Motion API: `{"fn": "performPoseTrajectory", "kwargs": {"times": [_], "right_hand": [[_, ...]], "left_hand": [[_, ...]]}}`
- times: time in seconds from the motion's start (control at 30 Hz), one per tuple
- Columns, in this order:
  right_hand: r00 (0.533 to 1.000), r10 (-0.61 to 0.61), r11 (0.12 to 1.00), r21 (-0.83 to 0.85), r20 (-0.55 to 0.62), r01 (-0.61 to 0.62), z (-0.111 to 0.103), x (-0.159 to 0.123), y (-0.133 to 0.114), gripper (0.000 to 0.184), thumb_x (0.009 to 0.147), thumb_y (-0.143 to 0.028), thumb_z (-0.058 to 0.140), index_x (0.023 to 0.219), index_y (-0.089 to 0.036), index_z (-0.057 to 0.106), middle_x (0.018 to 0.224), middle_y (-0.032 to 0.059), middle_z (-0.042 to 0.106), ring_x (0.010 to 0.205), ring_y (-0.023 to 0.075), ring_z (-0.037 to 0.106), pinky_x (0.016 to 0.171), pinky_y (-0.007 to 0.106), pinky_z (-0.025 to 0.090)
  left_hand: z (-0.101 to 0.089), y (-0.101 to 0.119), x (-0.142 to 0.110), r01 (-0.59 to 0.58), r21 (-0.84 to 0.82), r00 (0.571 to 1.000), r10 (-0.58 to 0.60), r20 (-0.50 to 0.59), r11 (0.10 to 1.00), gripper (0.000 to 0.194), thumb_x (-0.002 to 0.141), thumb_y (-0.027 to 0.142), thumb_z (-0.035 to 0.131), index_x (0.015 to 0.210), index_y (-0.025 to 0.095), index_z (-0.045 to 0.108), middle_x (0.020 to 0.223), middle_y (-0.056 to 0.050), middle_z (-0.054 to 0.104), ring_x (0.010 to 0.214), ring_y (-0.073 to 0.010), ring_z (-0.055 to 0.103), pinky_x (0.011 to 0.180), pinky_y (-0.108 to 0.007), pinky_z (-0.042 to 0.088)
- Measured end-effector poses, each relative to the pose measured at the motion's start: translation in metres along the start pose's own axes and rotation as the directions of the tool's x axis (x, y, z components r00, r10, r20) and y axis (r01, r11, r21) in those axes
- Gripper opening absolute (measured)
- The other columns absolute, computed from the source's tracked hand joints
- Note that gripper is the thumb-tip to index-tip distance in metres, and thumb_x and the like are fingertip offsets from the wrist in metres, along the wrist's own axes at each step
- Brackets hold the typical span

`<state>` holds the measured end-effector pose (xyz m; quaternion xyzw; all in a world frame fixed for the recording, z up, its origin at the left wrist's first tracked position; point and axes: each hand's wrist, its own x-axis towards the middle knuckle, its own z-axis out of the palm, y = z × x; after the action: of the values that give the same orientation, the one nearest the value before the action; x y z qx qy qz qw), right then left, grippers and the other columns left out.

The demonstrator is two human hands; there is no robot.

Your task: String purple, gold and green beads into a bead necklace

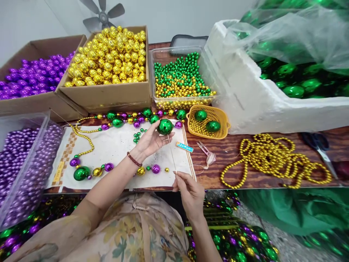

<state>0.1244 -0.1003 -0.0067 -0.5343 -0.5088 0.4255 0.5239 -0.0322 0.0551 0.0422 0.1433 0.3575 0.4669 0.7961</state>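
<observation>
My left hand [152, 140] holds a large shiny green bead [165, 126] between thumb and fingers, above a white cloth [120, 145]. A thin pale thread [172, 154] runs from under that bead down to my right hand [189, 191], whose thumb and fingertips pinch its lower end; whether a needle is there I cannot tell. On the cloth lies a strand of green, purple and gold beads [81, 173], partly hidden by my left forearm. One small gold bead [167, 169] sits loose near my right hand, and several small green beads [137, 135] lie behind my left wrist.
Along the back stand boxes of purple beads [35, 74] and gold beads [111, 58], a clear bin [185, 96] and a white foam box [231, 83]. A yellow basket [208, 133], thread snips [207, 153], gold bead chains [267, 156] and scissors [319, 145] lie rightward.
</observation>
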Motion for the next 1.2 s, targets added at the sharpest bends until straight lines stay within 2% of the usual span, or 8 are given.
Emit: {"fn": "performPoseTrajectory", "kwargs": {"times": [0.43, 0.63, 0.93, 1.1, 1.2], "right_hand": [[0.996, 0.086, 0.996, -0.034, 0.012, -0.086, 0.004, 0.001, 0.008, 0.019, 0.094, -0.032, 0.060, 0.097, -0.019, 0.074, 0.058, -0.0025, 0.064, 0.045, 0.0112, 0.061, 0.048, 0.022, 0.051], [0.995, 0.104, 0.995, -0.011, 0.006, -0.104, 0.008, 0.003, 0.012, 0.021, 0.094, -0.035, 0.060, 0.096, -0.018, 0.074, 0.060, -0.0023, 0.064, 0.045, 0.0114, 0.061, 0.047, 0.022, 0.051], [0.997, 0.062, 0.998, 0.006, -0.048, -0.062, 0.019, 0.011, 0.028, 0.021, 0.096, -0.035, 0.057, 0.096, -0.018, 0.070, 0.065, -0.0002, 0.067, 0.053, 0.0128, 0.064, 0.052, 0.025, 0.056], [0.996, 0.031, 0.999, 0.036, -0.089, -0.028, 0.027, 0.024, 0.029, 0.022, 0.096, -0.036, 0.056, 0.095, -0.018, 0.067, 0.065, -0.0004, 0.066, 0.053, 0.0129, 0.063, 0.053, 0.026, 0.055], [0.996, 0.028, 0.998, 0.056, -0.089, -0.023, 0.031, 0.032, 0.024, 0.022, 0.096, -0.037, 0.055, 0.094, -0.018, 0.066, 0.063, -0.0016, 0.063, 0.052, 0.0123, 0.060, 0.052, 0.025, 0.054]], "left_hand": [[-0.004, 0.000, -0.001, -0.011, -0.031, 1.000, 0.011, 0.002, 0.999, 0.027, 0.090, 0.040, 0.066, 0.104, 0.017, 0.063, 0.103, -0.008, 0.071, 0.080, -0.0181, 0.071, 0.077, -0.033, 0.057], [-0.008, -0.002, -0.001, -0.043, 0.008, 0.999, 0.043, 0.024, 0.999, 0.034, 0.087, 0.040, 0.069, 0.114, 0.020, 0.062, 0.108, -0.009, 0.070, 0.087, -0.0201, 0.072, 0.082, -0.036, 0.056], [0.003, -0.001, -0.020, -0.190, 0.133, 0.973, 0.168, 0.159, 0.973, 0.044, 0.083, 0.036, 0.073, 0.124, 0.028, 0.058, 0.121, -0.009, 0.067, 0.094, -0.0231, 0.071, 0.085, -0.041, 0.057], [0.004, -0.013, -0.031, -0.202, 0.206, 0.965, 0.158, 0.211, 0.957, 0.044, 0.081, 0.034, 0.074, 0.123, 0.030, 0.062, 0.133, -0.008, 0.060, 0.105, -0.0259, 0.068, 0.087, -0.044, 0.057], [0.002, -0.025, -0.037, -0.188, 0.230, 0.965, 0.137, 0.222, 0.955, 0.042, 0.079, 0.031, 0.075, 0.120, 0.031, 0.065, 0.131, -0.006, 0.061, 0.104, -0.0241, 0.066, 0.088, -0.043, 0.057]]}}
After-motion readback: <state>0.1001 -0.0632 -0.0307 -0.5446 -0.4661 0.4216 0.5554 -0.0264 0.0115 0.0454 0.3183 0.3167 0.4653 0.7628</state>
